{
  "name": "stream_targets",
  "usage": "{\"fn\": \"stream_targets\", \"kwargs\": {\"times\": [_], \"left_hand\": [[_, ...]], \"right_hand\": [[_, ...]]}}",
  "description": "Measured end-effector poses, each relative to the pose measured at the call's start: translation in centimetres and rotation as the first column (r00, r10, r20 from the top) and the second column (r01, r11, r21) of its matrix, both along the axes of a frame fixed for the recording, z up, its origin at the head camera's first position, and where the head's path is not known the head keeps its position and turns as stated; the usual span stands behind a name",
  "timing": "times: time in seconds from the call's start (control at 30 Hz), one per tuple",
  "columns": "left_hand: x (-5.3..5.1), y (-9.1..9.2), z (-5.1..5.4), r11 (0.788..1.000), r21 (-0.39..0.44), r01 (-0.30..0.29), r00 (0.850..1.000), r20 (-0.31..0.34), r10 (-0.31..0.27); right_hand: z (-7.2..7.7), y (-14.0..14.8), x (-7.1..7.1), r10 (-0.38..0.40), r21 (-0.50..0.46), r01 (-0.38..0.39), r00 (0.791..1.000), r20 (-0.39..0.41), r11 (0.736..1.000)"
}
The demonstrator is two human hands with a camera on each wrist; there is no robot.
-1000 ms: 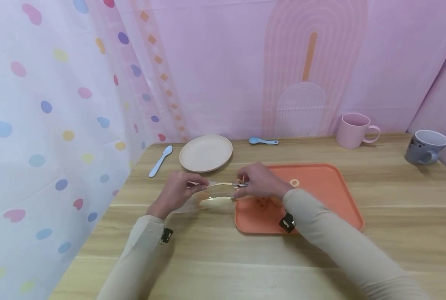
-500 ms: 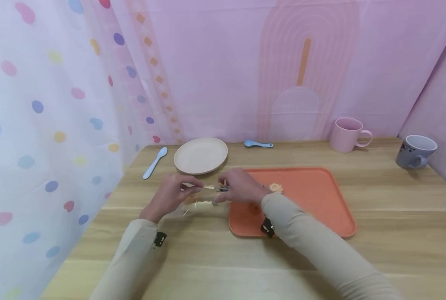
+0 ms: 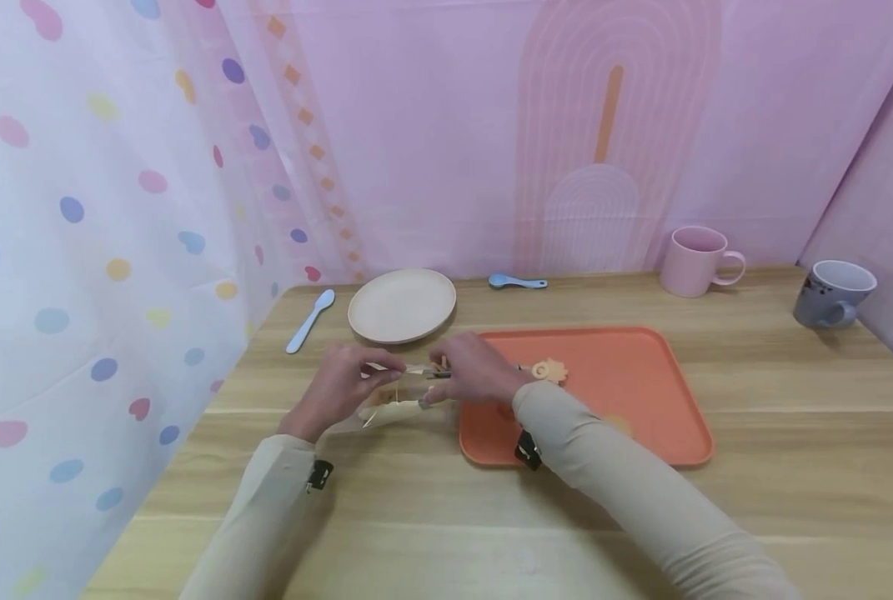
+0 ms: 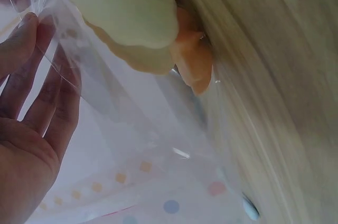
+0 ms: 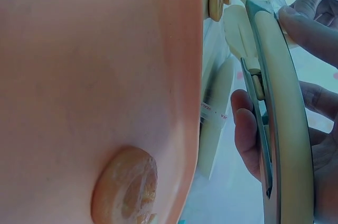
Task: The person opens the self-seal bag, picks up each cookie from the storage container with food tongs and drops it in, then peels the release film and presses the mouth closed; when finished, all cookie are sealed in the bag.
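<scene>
In the head view the left hand pinches the edge of a clear plastic bag over the table, left of the orange tray. The left wrist view shows pale yellow-green rounded pieces and an orange piece inside or behind the film. Close beside it, over the tray's left edge, the right hand grips a long cream-and-grey tool, whose end touches the film. A flower-shaped cream piece lies on the tray; the right arm partly hides other pieces.
Behind the hands stand a beige plate and a small blue spoon. A longer blue spoon lies left of the plate. A pink mug and a grey mug stand at the back right.
Since a second ago the right hand has moved left, closer to the left hand, and more of the flower-shaped piece shows. Over the last half second both hands have hardly moved.
</scene>
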State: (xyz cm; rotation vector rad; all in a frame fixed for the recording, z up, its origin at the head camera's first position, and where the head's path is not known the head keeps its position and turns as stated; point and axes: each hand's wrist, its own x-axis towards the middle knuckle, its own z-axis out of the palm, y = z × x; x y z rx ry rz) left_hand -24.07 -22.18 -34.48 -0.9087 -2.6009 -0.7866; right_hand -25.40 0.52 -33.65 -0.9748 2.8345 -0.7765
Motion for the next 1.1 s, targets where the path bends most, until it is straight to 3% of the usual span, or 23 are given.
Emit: {"fn": "stream_targets", "kwargs": {"times": [0.23,0.47,0.67,1.1], "left_hand": [[0.1,-0.2,-0.3,1.000,0.004,0.000,1.000,0.003,0.000],[0.5,-0.2,-0.5,0.999,0.022,-0.025,1.000,0.015,0.025],[0.7,-0.2,-0.5,0.999,0.007,-0.048,0.999,0.014,0.048],[0.8,-0.2,-0.4,0.999,0.005,-0.032,0.998,0.045,0.032]], "right_hand": [[0.2,1.0,0.0,-0.002,0.016,0.001,0.999,0.043,1.000],[1.2,5.3,0.5,0.021,-0.043,-0.015,0.992,0.125,0.999],[2.4,9.8,0.7,0.024,-0.040,-0.021,0.998,0.055,0.999],[3.8,18.5,1.3,-0.103,0.024,0.105,0.993,-0.057,0.994]]}}
